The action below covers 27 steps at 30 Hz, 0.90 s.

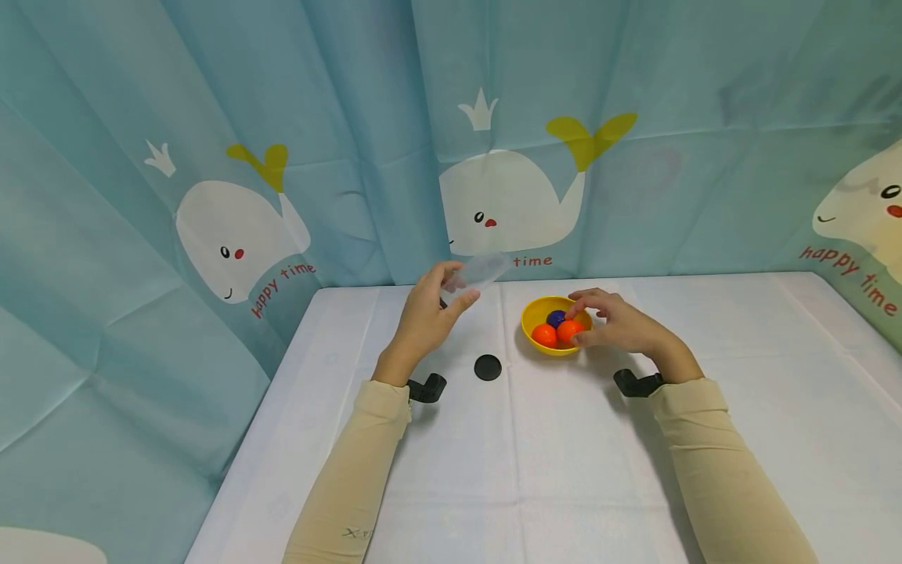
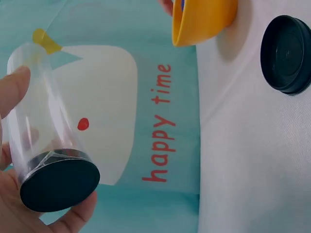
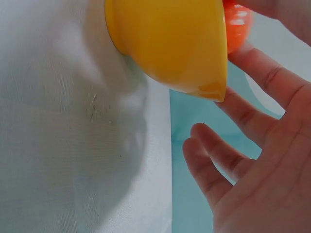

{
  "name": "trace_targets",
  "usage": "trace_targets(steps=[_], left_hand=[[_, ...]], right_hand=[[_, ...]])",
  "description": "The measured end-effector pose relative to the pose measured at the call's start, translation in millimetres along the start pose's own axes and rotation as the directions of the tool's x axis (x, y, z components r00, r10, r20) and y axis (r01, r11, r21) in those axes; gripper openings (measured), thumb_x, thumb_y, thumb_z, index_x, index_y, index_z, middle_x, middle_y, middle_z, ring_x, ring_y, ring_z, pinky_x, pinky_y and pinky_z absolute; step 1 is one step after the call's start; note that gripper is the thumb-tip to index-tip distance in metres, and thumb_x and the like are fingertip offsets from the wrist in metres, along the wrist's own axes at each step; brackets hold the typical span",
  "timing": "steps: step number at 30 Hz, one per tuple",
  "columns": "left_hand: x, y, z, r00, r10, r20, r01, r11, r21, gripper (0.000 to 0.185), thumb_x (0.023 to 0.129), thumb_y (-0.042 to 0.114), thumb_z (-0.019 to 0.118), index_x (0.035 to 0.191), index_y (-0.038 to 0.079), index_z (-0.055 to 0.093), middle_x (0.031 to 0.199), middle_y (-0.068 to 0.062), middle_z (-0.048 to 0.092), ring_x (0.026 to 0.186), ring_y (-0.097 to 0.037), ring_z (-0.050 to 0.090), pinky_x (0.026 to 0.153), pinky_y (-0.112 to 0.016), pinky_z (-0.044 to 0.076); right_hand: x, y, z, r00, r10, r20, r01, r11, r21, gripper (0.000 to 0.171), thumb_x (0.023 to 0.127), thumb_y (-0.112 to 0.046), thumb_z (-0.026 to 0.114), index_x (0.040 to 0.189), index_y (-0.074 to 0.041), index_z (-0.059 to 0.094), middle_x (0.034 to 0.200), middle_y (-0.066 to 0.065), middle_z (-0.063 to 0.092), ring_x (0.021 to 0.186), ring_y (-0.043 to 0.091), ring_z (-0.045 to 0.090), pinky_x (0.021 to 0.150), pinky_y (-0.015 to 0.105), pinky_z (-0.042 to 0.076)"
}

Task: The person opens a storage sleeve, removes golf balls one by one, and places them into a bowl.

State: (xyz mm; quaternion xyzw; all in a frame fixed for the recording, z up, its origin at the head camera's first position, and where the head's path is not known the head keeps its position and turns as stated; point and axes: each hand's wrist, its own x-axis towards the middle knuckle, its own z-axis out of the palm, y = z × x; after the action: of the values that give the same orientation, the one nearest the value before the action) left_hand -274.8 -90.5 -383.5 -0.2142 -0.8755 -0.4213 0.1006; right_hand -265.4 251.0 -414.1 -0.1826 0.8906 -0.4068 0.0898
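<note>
My left hand [image 1: 426,313] grips a clear plastic tube [image 1: 486,269], tilted above the table. In the left wrist view a black cap [image 2: 60,184] closes the near end of this tube [image 2: 43,107]. Over the yellow bowl [image 1: 527,319], my right hand [image 1: 618,323] pinches an orange ball [image 1: 569,332] between thumb and forefinger. That ball [image 3: 237,30] shows at the rim of the bowl [image 3: 175,43] in the right wrist view, the other fingers spread beside it. Another orange ball [image 1: 544,335] and a dark blue ball [image 1: 556,318] lie in the bowl.
A round black lid [image 1: 488,367] lies on the white tablecloth [image 1: 486,470] between the forearms. Its raised rim shows in the left wrist view, on the lid [image 2: 286,53]. A blue-green curtain [image 1: 395,157] with printed whales hangs behind the table.
</note>
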Motion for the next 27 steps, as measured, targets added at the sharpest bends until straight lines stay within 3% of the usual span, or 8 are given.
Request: trace_targets(steps=[6, 14, 21, 27], left_hand=[[1.6, -2.7, 1.4, 0.999, 0.019, -0.030, -0.020, 0.999, -0.047, 0.061, 0.103, 0.041, 0.060, 0.151, 0.011, 0.040, 0.119, -0.010, 0.065, 0.087, -0.025, 0.069, 0.076, -0.038, 0.058], [2.0, -1.4, 3.6, 0.999, -0.048, -0.019, 0.047, 0.996, -0.076, 0.070, 0.099, 0.032, 0.069, 0.154, 0.009, 0.033, 0.124, -0.015, 0.063, 0.113, -0.029, 0.066, 0.099, -0.046, 0.056], [0.6, -2.3, 5.3, 0.994, -0.108, -0.035, 0.105, 0.990, -0.090, 0.056, 0.097, 0.032, 0.072, 0.141, 0.011, 0.043, 0.126, -0.013, 0.063, 0.120, -0.031, 0.061, 0.100, -0.051, 0.053], [-0.9, -5.3, 7.3, 0.996, -0.081, -0.041, 0.078, 0.994, -0.071, 0.046, 0.095, 0.027, 0.075, 0.127, 0.009, 0.048, 0.118, -0.012, 0.066, 0.115, -0.031, 0.062, 0.099, -0.045, 0.053]], right_hand=[[2.2, -0.2, 0.2, 1.000, -0.016, -0.015, 0.016, 1.000, 0.018, 0.019, 0.092, -0.016, 0.073, 0.109, -0.008, 0.070, 0.154, 0.023, 0.045, 0.146, 0.044, 0.032, 0.114, 0.072, 0.029], [1.7, -1.1, -0.8, 0.999, -0.007, -0.039, 0.010, 0.998, 0.054, 0.017, 0.095, -0.012, 0.068, 0.110, -0.004, 0.066, 0.150, 0.024, 0.049, 0.146, 0.043, 0.034, 0.114, 0.069, 0.030], [0.4, -5.1, -4.9, 0.995, 0.000, -0.101, 0.007, 0.998, 0.068, 0.022, 0.099, -0.013, 0.063, 0.117, -0.001, 0.063, 0.140, 0.021, 0.058, 0.135, 0.040, 0.047, 0.113, 0.062, 0.036], [-3.1, -12.2, -8.6, 0.988, 0.002, -0.157, 0.007, 0.999, 0.054, 0.028, 0.102, -0.016, 0.060, 0.125, 0.000, 0.062, 0.128, 0.020, 0.066, 0.123, 0.034, 0.058, 0.109, 0.052, 0.045]])
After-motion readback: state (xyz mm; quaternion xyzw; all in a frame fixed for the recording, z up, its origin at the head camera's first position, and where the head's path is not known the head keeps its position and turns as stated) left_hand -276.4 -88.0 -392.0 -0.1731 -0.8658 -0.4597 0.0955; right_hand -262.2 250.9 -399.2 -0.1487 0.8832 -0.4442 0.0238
